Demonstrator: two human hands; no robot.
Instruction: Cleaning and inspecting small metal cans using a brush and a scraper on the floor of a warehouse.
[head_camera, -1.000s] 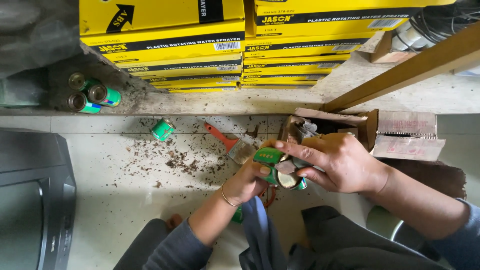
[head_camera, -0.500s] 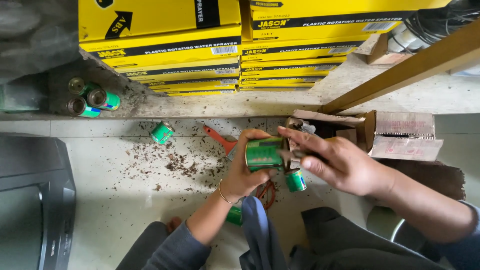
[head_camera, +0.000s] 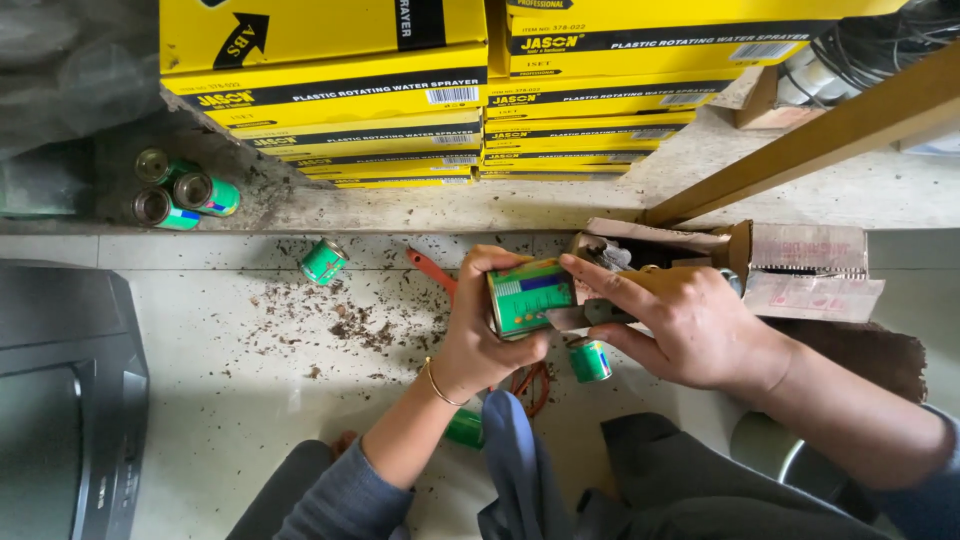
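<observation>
My left hand (head_camera: 482, 335) grips a small green can (head_camera: 528, 295) lying on its side above the floor. My right hand (head_camera: 672, 320) rests its fingers on the can's right end and top. Just below my hands a second green can (head_camera: 589, 360) stands on the floor. Another green can (head_camera: 466, 428) lies near my left forearm, partly hidden by it. An orange-handled tool (head_camera: 432, 270) lies on the floor behind my left hand, its lower part hidden.
A loose green can (head_camera: 323, 261) lies on the dirty floor among dark crumbs. Three cans (head_camera: 180, 190) lie under a ledge at left. Stacked yellow boxes (head_camera: 400, 90) fill the back. An open brown carton (head_camera: 770, 265) sits right; a grey screen set (head_camera: 60, 400) at left.
Both hands have lifted the green can up from the floor and turned it on its side. One can that was under my hands now stands alone below them.
</observation>
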